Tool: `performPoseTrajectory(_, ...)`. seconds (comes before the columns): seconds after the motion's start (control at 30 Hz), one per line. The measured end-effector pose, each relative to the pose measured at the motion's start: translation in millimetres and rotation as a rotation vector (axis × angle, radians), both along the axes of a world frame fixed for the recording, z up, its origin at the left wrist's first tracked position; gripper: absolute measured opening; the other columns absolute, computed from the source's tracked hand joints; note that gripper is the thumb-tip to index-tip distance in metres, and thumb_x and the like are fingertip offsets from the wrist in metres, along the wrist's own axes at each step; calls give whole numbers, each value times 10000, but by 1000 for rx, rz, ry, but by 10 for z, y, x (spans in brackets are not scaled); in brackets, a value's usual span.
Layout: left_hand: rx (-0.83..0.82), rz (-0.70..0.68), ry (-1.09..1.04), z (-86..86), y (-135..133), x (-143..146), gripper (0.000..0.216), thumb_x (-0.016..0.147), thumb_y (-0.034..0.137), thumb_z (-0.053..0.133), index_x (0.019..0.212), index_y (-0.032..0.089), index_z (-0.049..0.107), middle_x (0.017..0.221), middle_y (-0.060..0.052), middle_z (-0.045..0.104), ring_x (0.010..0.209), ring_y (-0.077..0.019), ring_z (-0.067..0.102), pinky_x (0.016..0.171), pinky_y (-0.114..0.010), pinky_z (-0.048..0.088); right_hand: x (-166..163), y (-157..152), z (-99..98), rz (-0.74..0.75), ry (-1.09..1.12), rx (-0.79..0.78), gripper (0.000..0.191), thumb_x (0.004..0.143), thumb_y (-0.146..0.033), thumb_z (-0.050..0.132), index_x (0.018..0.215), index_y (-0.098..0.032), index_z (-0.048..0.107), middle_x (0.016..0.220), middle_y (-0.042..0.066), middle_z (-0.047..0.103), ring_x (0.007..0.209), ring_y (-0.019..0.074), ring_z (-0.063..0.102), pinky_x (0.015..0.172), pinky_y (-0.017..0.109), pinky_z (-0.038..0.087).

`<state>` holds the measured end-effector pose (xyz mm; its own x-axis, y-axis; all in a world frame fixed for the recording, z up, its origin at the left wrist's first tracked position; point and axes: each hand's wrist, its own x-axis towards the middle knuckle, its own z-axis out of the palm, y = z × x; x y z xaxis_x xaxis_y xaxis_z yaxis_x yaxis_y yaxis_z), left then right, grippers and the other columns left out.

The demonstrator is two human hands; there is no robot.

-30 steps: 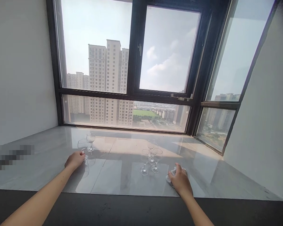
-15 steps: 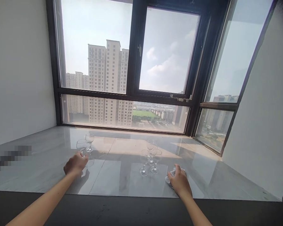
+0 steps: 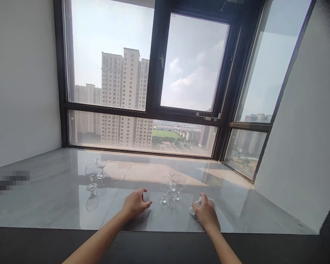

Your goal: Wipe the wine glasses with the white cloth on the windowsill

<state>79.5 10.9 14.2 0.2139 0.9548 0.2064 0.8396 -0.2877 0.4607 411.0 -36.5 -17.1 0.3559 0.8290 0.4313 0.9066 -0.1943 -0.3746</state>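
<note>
My left hand (image 3: 135, 204) is over the sill with nothing in it, thumb and fingers apart, just left of a group of three stemmed wine glasses. Nearest to it is the front-left glass (image 3: 165, 201); beside that stand the front-right glass (image 3: 177, 199) and the rear glass (image 3: 174, 187). Under my right hand (image 3: 206, 212) is a crumpled white cloth (image 3: 194, 211), gripped against the sill to the right of this group. Farther left stand two more wine glasses, a nearer one (image 3: 91, 186) and a farther one (image 3: 101, 175). All the glasses are upright.
The glossy grey marble sill (image 3: 55, 205) ends at a front edge close to me. Behind it rises a dark-framed window (image 3: 121, 148), with white walls (image 3: 22, 91) on both sides. A pixelated dark patch (image 3: 9, 182) covers something at the far left.
My left hand has moved right, away from the nearer left glass, which now stands free, towards the group of three. My right hand stays on the cloth. The view has shifted slightly.
</note>
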Motion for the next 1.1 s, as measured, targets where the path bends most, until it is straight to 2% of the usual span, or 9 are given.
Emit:
performPoseTrajectory(0.13, -13, 27, -13, -28, 77, 239, 584, 655, 577, 641, 1118, 224, 591, 955, -81, 677, 875, -233, 629, 632, -268, 365, -17, -23, 36, -2, 12, 0, 516, 817, -333, 436, 1259, -65, 445, 1198, 169, 559, 1152, 278, 456, 963, 322, 349)
performPoseTrajectory(0.23, -13, 35, -26, -1, 166, 342, 531, 658, 592, 634, 1038, 222, 616, 1005, -92, 671, 884, -235, 624, 626, -264, 363, -20, -24, 40, -6, 20, -1, 510, 820, -338, 435, 1257, -73, 444, 1192, 166, 559, 1142, 273, 462, 949, 320, 356)
performPoseTrajectory(0.33, -17, 17, -36, 36, 235, 438, 458, 663, 575, 638, 952, 220, 634, 999, -90, 670, 867, -226, 622, 619, -257, 359, -17, -18, 25, -13, 24, 4, 498, 820, -337, 437, 1252, -90, 445, 1180, 152, 565, 1130, 266, 471, 940, 315, 359)
performPoseTrajectory(0.5, -35, -22, -66, 72, 253, 605, 398, 692, 535, 623, 942, 226, 633, 940, -65, 672, 813, -203, 616, 579, -245, 331, -15, -26, 22, -11, 24, 15, 485, 814, -333, 445, 1234, -91, 454, 1174, 146, 568, 1130, 271, 464, 942, 317, 357)
performPoseTrajectory(0.67, -6, -46, -96, 83, 218, 698, 213, 751, 292, 532, 935, 233, 623, 861, -20, 661, 750, -161, 588, 564, -230, 306, -26, -52, 60, -24, 63, -1, 490, 819, -351, 439, 1248, -112, 450, 1142, 147, 567, 1120, 261, 485, 918, 316, 372)
performPoseTrajectory(0.73, 2, -51, -112, 85, 204, 713, 255, 720, 181, 489, 930, 230, 625, 841, -13, 648, 752, -154, 574, 563, -229, 299, -28, -55, 62, -27, 54, 0, 488, 816, -344, 443, 1242, -105, 456, 1137, 152, 570, 1115, 264, 485, 922, 317, 369)
performPoseTrajectory(0.83, -24, -83, -133, 84, 175, 733, 358, 668, 126, 483, 983, 221, 625, 852, -16, 624, 749, -145, 559, 568, -226, 311, -27, -49, 52, -24, 26, 11, 483, 809, -330, 452, 1231, -96, 465, 1145, 155, 572, 1120, 269, 477, 933, 315, 361)
performPoseTrajectory(0.97, -59, -134, -167, 51, 112, 792, 373, 685, 218, 555, 1051, 221, 623, 906, -19, 605, 759, -141, 557, 586, -220, 335, -18, -36, 33, -17, 15, 19, 483, 808, -332, 458, 1227, -91, 466, 1147, 154, 575, 1114, 274, 472, 932, 321, 363)
performPoseTrajectory(1.1, -49, -127, -160, -6, 51, 878, 231, 749, 370, 580, 893, 206, 657, 855, -22, 628, 741, -145, 564, 558, -229, 301, -5, -27, 22, -14, 21, 18, 496, 811, -348, 463, 1235, -91, 461, 1118, 155, 583, 1104, 276, 479, 918, 327, 372)
